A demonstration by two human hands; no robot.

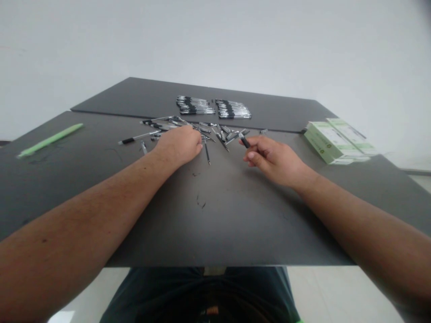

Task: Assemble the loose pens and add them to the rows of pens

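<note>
A loose heap of pen parts [215, 130] lies on the dark grey table [208, 224], with barrels, tips and refills mixed together. My left hand [180, 143] rests at the heap's left edge, knuckles up, fingers curled down onto the parts; what it grips is hidden. My right hand [272, 157] hovers just right of the heap, pinching a short black pen piece [244, 141] between thumb and fingers. A thin refill [206, 152] lies between the two hands.
Two neat rows of assembled pens [215, 107] lie at the back of the table. White and green boxes [336, 139] sit at the right edge. A green pen [50, 140] lies far left. Ink marks [201, 202] spot the tabletop near me.
</note>
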